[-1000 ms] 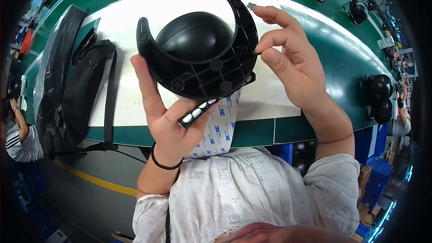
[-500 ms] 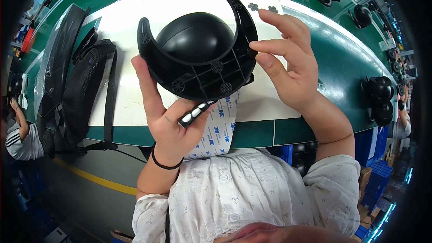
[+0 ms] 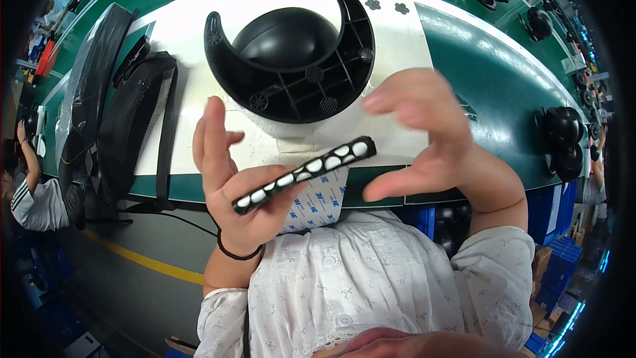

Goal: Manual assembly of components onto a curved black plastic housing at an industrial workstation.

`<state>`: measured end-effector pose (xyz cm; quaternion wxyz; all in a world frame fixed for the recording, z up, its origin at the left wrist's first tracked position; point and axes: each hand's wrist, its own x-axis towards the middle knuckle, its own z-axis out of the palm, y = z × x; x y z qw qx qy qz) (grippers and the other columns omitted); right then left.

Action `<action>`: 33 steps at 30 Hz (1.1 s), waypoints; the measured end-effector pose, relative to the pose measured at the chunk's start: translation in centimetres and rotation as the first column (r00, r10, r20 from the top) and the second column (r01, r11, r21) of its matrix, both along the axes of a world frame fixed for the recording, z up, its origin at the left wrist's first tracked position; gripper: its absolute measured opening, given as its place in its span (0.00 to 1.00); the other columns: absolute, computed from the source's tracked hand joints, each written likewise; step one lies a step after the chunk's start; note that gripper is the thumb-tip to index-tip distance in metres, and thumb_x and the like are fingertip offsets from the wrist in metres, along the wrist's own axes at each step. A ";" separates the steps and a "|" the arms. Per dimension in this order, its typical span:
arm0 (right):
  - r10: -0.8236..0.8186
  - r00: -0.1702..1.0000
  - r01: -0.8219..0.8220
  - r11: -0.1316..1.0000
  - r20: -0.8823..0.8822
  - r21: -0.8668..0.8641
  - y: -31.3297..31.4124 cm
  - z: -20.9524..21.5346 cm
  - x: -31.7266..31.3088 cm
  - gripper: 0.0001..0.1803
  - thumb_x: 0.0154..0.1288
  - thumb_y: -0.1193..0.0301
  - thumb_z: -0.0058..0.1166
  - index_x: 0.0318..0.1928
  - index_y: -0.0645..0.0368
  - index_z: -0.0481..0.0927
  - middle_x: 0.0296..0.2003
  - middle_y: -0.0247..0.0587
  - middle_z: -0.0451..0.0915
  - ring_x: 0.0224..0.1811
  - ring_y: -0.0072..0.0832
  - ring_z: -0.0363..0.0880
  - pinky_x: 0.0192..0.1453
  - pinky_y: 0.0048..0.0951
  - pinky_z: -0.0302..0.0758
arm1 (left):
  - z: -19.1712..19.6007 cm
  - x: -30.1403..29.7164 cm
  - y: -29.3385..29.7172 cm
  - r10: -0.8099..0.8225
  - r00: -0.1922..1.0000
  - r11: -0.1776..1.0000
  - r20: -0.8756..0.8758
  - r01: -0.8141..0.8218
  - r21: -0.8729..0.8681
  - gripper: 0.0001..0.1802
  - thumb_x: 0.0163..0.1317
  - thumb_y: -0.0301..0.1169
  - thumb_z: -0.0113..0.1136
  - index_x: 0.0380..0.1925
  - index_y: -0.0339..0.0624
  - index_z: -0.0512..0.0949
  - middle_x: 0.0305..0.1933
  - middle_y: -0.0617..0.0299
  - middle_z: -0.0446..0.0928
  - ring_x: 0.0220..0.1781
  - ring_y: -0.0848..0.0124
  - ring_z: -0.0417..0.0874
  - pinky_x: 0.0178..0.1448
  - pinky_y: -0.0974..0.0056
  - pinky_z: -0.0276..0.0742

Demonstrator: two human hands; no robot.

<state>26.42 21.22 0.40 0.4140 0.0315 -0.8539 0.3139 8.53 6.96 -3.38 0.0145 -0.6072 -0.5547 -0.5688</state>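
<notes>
My left hand (image 3: 228, 189) holds a narrow black strip (image 3: 306, 174) with a row of white oval pads along its face. The strip slants up to the right, its far end free. My right hand (image 3: 430, 129) is raised to the right of it, slightly blurred, fingers and thumb apart with nothing between them. Beyond both hands, a black crescent-shaped plastic part (image 3: 291, 101) with ribs and textured round pads rests over the white work surface, touched by neither hand. A glossy black dome (image 3: 288, 38) sits within its curve. White foam shows under its near edge.
A backing sheet (image 3: 318, 202) with blue print hangs at the table's near edge. Two dark flower-shaped pads (image 3: 373, 4) lie at the far right of the white mat (image 3: 404, 40). Black mesh bags (image 3: 136, 113) lie left. Black rounded units (image 3: 562, 146) stand right.
The crescent part has left my hands and been set down slightly farther away. My right hand has moved off it toward me and opened. The strip in my left hand now shows nearly full length.
</notes>
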 end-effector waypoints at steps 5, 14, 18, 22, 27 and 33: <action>0.138 0.983 -0.127 0.987 0.122 -0.100 -0.9 0.1 -0.5 0.17 0.46 0.77 0.63 0.38 0.60 0.73 0.34 0.40 0.76 0.31 0.29 0.75 0.35 0.26 0.70 | 1.5 1.1 -1.1 -0.230 0.864 0.951 0.448 0.298 -0.086 0.14 0.36 0.25 0.70 0.25 0.36 0.76 0.41 0.49 0.76 0.35 0.67 0.76 0.39 0.68 0.71; 0.141 0.929 0.007 0.917 0.342 -0.399 -1.3 0.2 0.1 0.10 0.56 0.74 0.54 0.38 0.65 0.74 0.31 0.40 0.76 0.30 0.23 0.74 0.35 0.21 0.70 | 1.2 1.6 -1.2 -0.144 0.789 0.949 0.597 0.281 -0.143 0.11 0.42 0.17 0.65 0.28 0.32 0.74 0.24 0.57 0.76 0.25 0.73 0.75 0.30 0.72 0.68; 0.103 0.954 0.018 0.918 0.281 -0.395 -1.3 0.4 -0.2 0.12 0.55 0.73 0.56 0.40 0.65 0.74 0.31 0.39 0.77 0.32 0.25 0.75 0.38 0.22 0.71 | 1.0 1.4 -1.1 -0.165 0.822 0.960 0.545 0.261 -0.104 0.11 0.43 0.17 0.65 0.27 0.32 0.74 0.24 0.57 0.75 0.25 0.73 0.75 0.29 0.73 0.68; 0.156 0.950 -0.098 0.971 0.269 -0.219 -0.4 0.9 -0.1 0.14 0.50 0.77 0.59 0.39 0.65 0.74 0.34 0.42 0.76 0.35 0.27 0.76 0.41 0.24 0.72 | 0.6 1.1 -0.7 -0.227 0.830 0.953 0.510 0.296 -0.059 0.12 0.42 0.19 0.66 0.27 0.33 0.74 0.22 0.58 0.75 0.22 0.72 0.73 0.29 0.71 0.66; 0.236 0.947 -0.072 0.819 0.220 -0.570 -0.9 -0.1 0.0 0.13 0.49 0.77 0.59 0.38 0.61 0.75 0.33 0.35 0.77 0.34 0.22 0.75 0.39 0.21 0.71 | 0.4 1.1 -0.4 -0.235 0.896 0.962 0.376 0.270 -0.042 0.11 0.41 0.21 0.67 0.26 0.35 0.75 0.20 0.60 0.74 0.21 0.68 0.72 0.32 0.66 0.65; 0.254 0.940 -0.048 0.760 0.228 -0.649 -1.0 0.5 0.2 0.10 0.52 0.77 0.56 0.38 0.62 0.75 0.33 0.36 0.77 0.35 0.22 0.75 0.40 0.21 0.70 | 0.2 1.1 -0.2 -0.202 0.937 0.976 0.283 0.218 -0.025 0.11 0.40 0.20 0.67 0.26 0.36 0.75 0.20 0.60 0.75 0.23 0.68 0.72 0.34 0.66 0.66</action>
